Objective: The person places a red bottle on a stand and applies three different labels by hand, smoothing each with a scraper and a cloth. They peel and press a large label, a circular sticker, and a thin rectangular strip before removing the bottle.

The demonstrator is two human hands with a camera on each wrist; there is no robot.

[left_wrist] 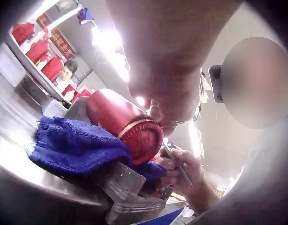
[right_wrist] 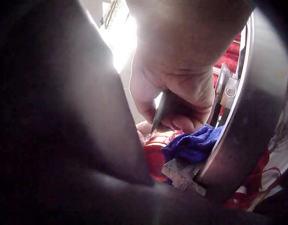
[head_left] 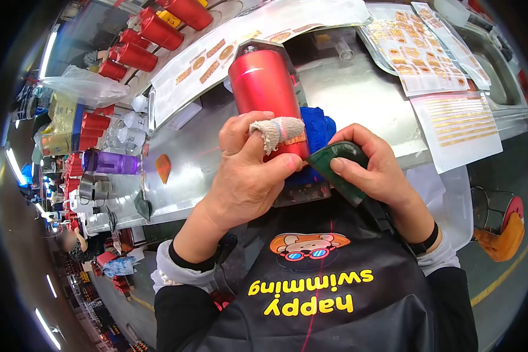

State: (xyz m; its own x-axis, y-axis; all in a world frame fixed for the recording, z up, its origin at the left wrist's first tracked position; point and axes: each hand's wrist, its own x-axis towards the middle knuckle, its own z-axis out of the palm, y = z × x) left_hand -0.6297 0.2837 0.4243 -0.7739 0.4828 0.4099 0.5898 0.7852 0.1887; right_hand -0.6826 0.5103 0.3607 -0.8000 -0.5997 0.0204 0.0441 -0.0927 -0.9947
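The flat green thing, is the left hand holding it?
No, the right hand pinches the flat green thing, while the left hand is on the red cylinder.

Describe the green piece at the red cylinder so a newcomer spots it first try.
On the metal bench, find the big red cylinder against the blue cloth. At its end nearest the person, the right hand pinches a flat, dark-green piece. The similar dark piece lies unheld at the bench's left edge.

workshop, metal bench, red containers, decal sheets
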